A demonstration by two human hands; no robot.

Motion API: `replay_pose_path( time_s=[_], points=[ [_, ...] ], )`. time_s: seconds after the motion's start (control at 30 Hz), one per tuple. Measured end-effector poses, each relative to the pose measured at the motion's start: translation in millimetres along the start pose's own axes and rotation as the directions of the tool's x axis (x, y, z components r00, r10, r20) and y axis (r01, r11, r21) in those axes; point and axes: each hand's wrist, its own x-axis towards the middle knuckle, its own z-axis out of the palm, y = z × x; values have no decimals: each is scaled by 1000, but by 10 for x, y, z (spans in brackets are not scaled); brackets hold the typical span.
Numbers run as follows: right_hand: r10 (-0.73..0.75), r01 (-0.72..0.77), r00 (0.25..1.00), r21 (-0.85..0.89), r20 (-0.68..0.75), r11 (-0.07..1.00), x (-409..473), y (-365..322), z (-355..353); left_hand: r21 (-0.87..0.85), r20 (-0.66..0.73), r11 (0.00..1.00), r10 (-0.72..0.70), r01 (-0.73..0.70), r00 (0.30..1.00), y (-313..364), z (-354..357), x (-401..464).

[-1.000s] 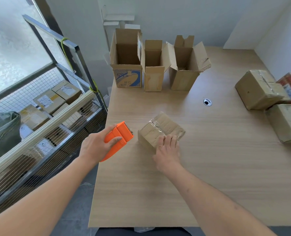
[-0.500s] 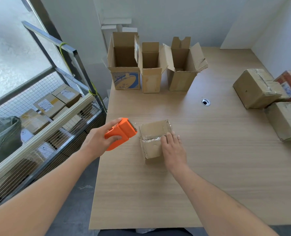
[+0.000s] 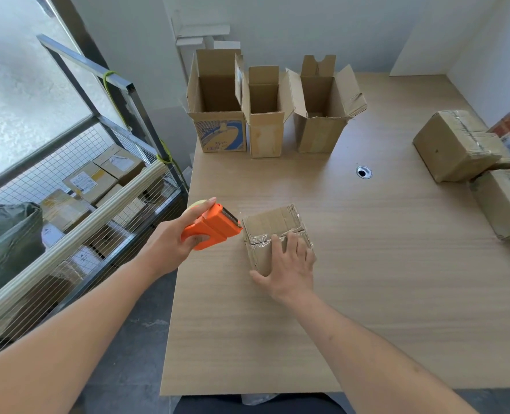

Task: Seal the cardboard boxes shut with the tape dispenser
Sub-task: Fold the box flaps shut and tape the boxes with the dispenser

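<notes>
Pale wood table [image 3: 367, 294] with cable hole [image 3: 364, 172], set into a white-walled corner [image 3: 322, 25]. Frosted window [image 3: 15, 94] at left, daylit. Wire-mesh metal cart [image 3: 77, 180] beside table. Grey floor [image 3: 134, 354] below.

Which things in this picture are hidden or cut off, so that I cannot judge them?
- Small box, head view: right hand covers its near part.
- Tape dispenser: left hand hides the handle; the roll barely shows.
- Sealed boxes: right edge cuts them off.
- Open boxes: bottoms hidden by their walls.
</notes>
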Motion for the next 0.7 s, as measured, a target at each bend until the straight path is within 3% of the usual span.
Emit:
replay_pose_path(
  time_s=[0.23, 0.33, 0.37, 0.43, 0.5, 0.57, 0.7],
  points=[
    [-186, 185, 982, 35, 41, 982, 174, 355, -131, 31, 46, 997, 67, -68, 997, 43, 34, 20],
    [-192, 164, 978, 272, 82, 948, 276, 432, -179, 76, 126, 994, 72, -82, 989, 22, 96, 34],
    [-170, 127, 984, 439, 60, 889, 290, 422, -207, 93, 161, 992, 65, -81, 985, 17, 115, 33],
    [-80, 71, 996, 763, -25, 643, 276, 371, -284, 111, 221, 990, 62, -89, 973, 48, 142, 17],
    [-73, 57, 997, 899, -28, 435, 226, 277, -401, 112, 258, 987, 81, -113, 963, 125, 161, 4],
    [-143, 82, 989, 925, -30, 371, 173, 196, -455, 112, 291, 985, 92, -129, 952, 185, 170, 4],
    [-126, 111, 990, 908, -65, 404, 108, 136, -358, 138, 349, 981, 83, -139, 933, 266, 175, -22]
  ],
)
